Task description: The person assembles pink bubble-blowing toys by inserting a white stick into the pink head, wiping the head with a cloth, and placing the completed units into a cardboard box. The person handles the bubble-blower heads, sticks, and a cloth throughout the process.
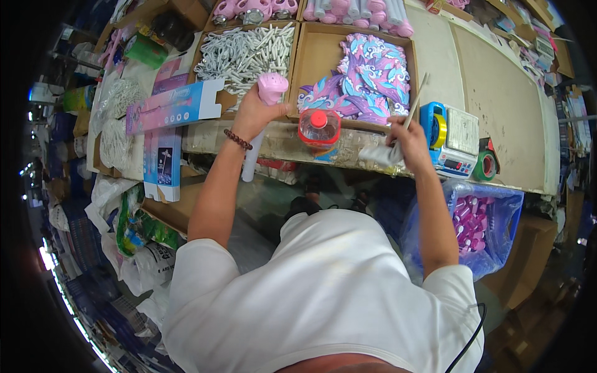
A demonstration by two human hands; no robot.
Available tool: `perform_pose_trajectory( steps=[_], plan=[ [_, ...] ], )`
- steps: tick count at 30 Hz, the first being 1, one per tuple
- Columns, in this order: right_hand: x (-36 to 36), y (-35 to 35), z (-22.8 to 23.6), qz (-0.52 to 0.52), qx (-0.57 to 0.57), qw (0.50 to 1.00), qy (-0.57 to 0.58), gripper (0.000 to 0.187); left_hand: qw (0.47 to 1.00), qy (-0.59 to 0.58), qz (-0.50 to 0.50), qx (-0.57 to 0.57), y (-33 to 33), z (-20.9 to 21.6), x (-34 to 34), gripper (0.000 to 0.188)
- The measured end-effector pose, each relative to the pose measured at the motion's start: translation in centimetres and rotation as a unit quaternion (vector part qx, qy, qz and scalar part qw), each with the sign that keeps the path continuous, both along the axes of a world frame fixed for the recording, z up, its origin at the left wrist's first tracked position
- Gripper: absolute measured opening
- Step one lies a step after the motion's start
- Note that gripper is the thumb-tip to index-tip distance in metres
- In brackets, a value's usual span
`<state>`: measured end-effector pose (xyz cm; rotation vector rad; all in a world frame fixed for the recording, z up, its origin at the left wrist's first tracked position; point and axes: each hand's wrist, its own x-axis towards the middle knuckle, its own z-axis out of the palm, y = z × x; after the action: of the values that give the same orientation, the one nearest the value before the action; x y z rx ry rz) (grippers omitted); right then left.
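Observation:
My left hand is closed round a toy wand with a pink bulbous head; its pale tube hangs below the wrist, past the table edge. In my right hand I grip a thin pale stick that slants up to the right. A white cloth, smeared by motion, hangs from the same hand; how the fingers hold it is hidden. Between the hands, at the table's front edge, stands a clear reddish bottle with a red cap.
Cardboard trays at the back hold white cords and sticks, purple-blue wing-shaped pieces and pink parts. Right of my right hand are a blue scale and tape. Printed boxes lie left; a blue crate stands below right.

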<state>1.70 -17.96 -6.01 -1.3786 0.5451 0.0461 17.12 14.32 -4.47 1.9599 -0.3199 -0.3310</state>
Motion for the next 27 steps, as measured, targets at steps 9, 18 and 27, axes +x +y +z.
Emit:
perform_pose_trajectory(
  steps=[9,18,27],
  plan=[
    [-6.8,5.0,-3.6,0.087,-0.005,0.989,0.117,0.022,0.967,-0.124,-0.153,0.16,-5.0,-6.1,7.7,0.063],
    [-12.0,4.8,-5.1,0.0,-0.033,0.996,0.08,0.03,0.944,-0.104,-0.076,0.305,-5.9,-9.6,12.4,0.067],
    [-11.2,5.0,-2.8,-0.029,0.051,0.998,0.039,0.025,0.971,-0.061,-0.22,-0.071,-1.6,-7.4,-3.0,0.121]
  ],
)
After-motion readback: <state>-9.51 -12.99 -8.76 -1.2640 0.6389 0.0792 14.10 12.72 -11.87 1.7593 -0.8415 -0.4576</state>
